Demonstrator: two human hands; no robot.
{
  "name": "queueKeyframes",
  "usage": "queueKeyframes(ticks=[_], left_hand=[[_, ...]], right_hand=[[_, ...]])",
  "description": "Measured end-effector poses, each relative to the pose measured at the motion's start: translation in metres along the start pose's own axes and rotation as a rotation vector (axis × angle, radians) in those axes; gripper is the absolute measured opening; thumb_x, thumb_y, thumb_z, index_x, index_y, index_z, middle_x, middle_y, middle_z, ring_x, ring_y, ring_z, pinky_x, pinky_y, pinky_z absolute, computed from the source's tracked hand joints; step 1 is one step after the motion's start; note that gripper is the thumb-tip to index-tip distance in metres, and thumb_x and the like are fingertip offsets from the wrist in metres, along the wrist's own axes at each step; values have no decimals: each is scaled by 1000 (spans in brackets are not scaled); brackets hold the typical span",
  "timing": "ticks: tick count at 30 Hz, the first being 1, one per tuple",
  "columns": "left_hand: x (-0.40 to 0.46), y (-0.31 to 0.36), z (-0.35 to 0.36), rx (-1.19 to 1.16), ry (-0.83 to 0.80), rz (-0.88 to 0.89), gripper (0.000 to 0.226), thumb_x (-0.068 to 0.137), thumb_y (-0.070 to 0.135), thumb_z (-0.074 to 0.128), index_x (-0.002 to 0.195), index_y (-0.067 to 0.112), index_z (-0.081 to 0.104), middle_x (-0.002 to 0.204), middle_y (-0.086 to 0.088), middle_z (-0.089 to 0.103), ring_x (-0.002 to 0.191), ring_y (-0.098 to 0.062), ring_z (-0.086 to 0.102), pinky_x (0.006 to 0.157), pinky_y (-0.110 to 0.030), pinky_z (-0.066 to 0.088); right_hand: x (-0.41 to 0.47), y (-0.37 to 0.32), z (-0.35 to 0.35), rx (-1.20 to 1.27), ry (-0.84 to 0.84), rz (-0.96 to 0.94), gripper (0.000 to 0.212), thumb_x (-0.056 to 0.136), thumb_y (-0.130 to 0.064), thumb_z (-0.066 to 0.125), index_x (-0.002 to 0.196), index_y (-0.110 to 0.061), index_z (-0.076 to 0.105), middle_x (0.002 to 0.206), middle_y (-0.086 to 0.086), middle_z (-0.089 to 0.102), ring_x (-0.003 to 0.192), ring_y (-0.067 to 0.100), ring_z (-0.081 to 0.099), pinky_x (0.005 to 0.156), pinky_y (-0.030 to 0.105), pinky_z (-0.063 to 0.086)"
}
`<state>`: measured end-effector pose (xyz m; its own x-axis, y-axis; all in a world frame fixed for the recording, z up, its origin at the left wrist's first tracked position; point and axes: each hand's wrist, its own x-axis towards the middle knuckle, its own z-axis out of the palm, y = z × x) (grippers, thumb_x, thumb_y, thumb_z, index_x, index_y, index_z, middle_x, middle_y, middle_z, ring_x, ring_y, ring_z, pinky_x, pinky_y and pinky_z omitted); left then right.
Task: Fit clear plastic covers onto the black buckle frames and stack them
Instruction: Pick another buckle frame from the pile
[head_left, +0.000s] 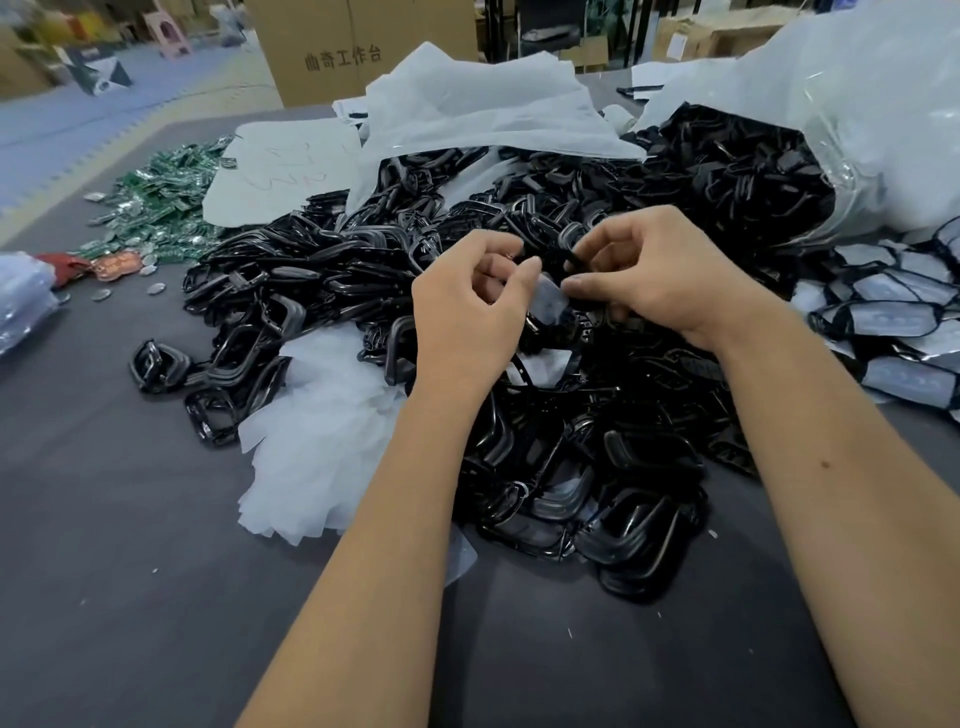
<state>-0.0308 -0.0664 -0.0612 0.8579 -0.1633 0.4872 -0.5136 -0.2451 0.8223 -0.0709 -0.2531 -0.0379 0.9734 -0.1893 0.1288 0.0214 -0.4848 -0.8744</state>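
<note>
Fingers on both hands curled in tight: left hand (470, 306) and right hand (649, 275) meet above the heap, pinching a black buckle frame (550, 260) between them, with a clear cover (550, 295) showing just under the thumbs. Looks like the cover is being pressed in; can't tell whether it's seated yet. Below and around the hands: big loose pile of bare frames (597, 467) on the grey table (130, 597), some sheets of clear covers (317, 436) spilled at the pile's left edge. Right side, finished pieces (893, 312) lie in a flat overlapping batch, frames with covers fitted, more spread than stacked. Farther back, an open plastic bag (753, 171) holds more bare frames; white bags (483, 114) behind. Green packets (161, 202) far left, unrelated. Judgement: early. Done batch is small against the bare pile plus bag; the bulk is left.
</note>
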Motion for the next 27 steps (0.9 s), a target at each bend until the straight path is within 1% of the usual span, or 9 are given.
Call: queueKeyframes(ticks=[2, 4, 8, 10, 13, 16, 21, 24, 27], left_hand=[[2, 0, -1, -95, -67, -38, 20, 89, 19, 78, 109, 23, 74, 84, -7, 74, 71, -27, 68, 70, -29, 58], [3, 0, -4, -148, -81, -61, 17, 89, 14, 79, 105, 20, 77, 84, -12, 74, 72, -35, 69, 73, -43, 61], [8, -6, -11, -157, 87, -153, 3, 88, 14, 79, 86, 16, 77, 74, 2, 70, 66, -13, 61, 66, -35, 56], [11, -9, -14, -206, 165, -239, 10, 89, 14, 77, 81, 19, 73, 74, 0, 68, 68, -18, 61, 70, -41, 58], [14, -10, -18, -290, 212, -288, 17, 89, 11, 75, 77, 21, 69, 75, -5, 63, 71, -20, 56, 69, -39, 53], [15, -8, -20, -317, 226, -283, 18, 90, 10, 74, 77, 20, 69, 73, -2, 61, 71, -18, 55, 67, -34, 50], [14, -6, -21, -475, 263, -330, 20, 94, 4, 66, 78, 13, 59, 79, -9, 67, 72, -18, 65, 59, -24, 53], [14, -5, -20, -675, 235, -382, 17, 96, 1, 54, 82, 10, 49, 88, -18, 68, 83, -28, 73, 61, -31, 59], [13, -2, -20, -783, 136, -406, 13, 99, 0, 41, 94, 12, 41, 96, -20, 76, 86, -43, 76, 61, -35, 61]], right_hand=[[0, -4, 2, 108, -55, -63, 18, 82, -12, 88, 92, -14, 73, 68, 1, 70, 54, 11, 59, 50, 21, 49], [0, -6, 4, 150, -62, -95, 18, 82, -11, 88, 94, -13, 74, 73, 4, 73, 62, 13, 65, 56, 23, 52], [1, -5, 1, 154, -49, -43, 23, 85, -23, 86, 98, -9, 72, 77, 9, 77, 67, 19, 71, 60, 24, 57], [2, -4, -3, -75, -100, -6, 28, 83, -37, 87, 93, -15, 73, 75, 3, 77, 65, 15, 72, 56, 23, 56], [3, -2, -10, -514, -244, 70, 32, 69, -52, 93, 82, -29, 75, 69, -17, 73, 61, 5, 70, 58, 25, 52], [2, -3, -12, -598, -333, 156, 27, 67, -47, 95, 79, -32, 76, 67, -19, 72, 66, 17, 74, 64, 33, 56], [0, -3, -9, -466, -281, 123, 19, 80, -36, 90, 75, -25, 75, 65, 0, 74, 62, 17, 69, 56, 30, 52], [1, -3, -7, -377, -118, 66, 20, 90, -35, 81, 79, -21, 72, 69, 5, 74, 62, 20, 68, 54, 33, 54], [1, -8, -1, -69, -44, 64, 16, 103, -20, 65, 91, -13, 58, 81, 14, 77, 61, 23, 72, 44, 28, 49]])
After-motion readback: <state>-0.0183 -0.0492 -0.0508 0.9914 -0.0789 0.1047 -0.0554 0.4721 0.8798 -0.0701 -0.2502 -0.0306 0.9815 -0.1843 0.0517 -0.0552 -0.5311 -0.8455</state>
